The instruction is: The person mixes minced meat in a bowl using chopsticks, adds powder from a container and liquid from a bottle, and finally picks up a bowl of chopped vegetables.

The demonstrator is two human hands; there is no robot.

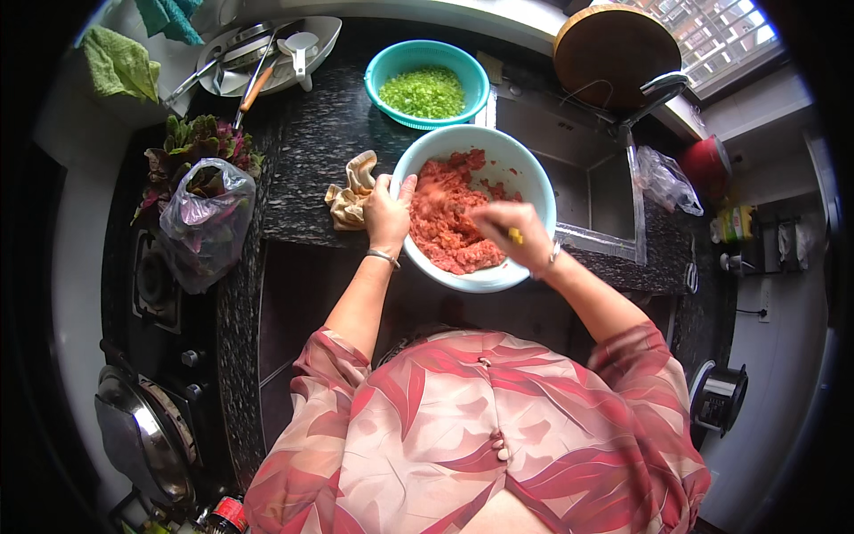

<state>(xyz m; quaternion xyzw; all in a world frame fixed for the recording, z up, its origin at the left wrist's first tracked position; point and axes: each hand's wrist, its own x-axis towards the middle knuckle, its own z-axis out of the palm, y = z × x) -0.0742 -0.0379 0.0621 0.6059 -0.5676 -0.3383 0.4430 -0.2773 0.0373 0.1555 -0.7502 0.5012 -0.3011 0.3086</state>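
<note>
A pale blue bowl (pixel 548 213) holds a mass of raw minced meat (pixel 450 213), with shreds of it stuck to the inner wall. My left hand (pixel 388 212) grips the bowl's left rim, thumb inside. Over the right part of the bowl, my right hand (pixel 512 233) is curled around a utensil with a yellow end (pixel 515 235); motion blur and the meat hide the rest of it. Just behind stands a turquoise colander basket (pixel 369 87) of chopped green vegetable (pixel 423 92). A crumpled tan cloth (pixel 352 193) lies beside my left hand.
Right of the bowl is a steel sink (pixel 567 147) with a faucet (pixel 657 93); a round wooden board (pixel 617 57) leans behind it. At left are bagged leafy greens (pixel 207 213), a gas burner (pixel 155 274) and a lidded pan (pixel 143 434). Utensils fill a white dish (pixel 325 40).
</note>
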